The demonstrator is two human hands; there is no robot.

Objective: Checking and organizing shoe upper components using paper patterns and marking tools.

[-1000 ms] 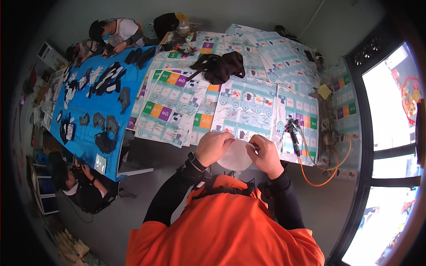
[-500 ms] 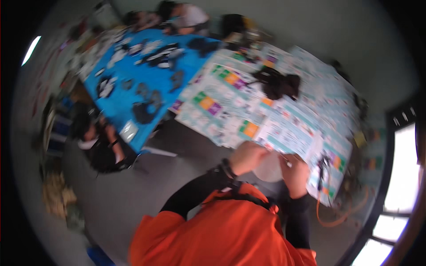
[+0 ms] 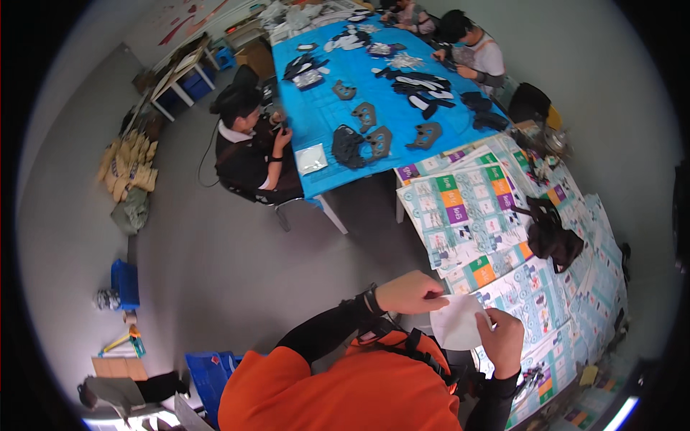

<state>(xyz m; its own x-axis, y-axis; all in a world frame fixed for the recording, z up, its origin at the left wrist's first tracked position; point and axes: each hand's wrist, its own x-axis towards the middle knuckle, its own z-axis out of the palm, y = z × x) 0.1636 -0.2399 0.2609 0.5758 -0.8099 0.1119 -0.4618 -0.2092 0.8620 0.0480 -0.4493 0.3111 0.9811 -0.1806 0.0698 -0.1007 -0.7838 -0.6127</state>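
Note:
Between my hands is a small white sheet of paper with rounded edges, held above the near edge of a table covered in printed sheets. My left hand, wearing a dark wristband, pinches its upper left corner with curled fingers. On the other side, my right hand grips the paper with the thumb lying on its face. A crumpled black fabric item rests on the printed sheets beyond my right hand.
A blue-covered table with dark curved parts stands ahead. One person sits at its left, others at its far right. Blue bins and another person are at the left. A dark tool lies at the right.
The view has swung, so the tables now appear farther right and the left-hand floor shows more. The white paper has come into fuller view between my hands.

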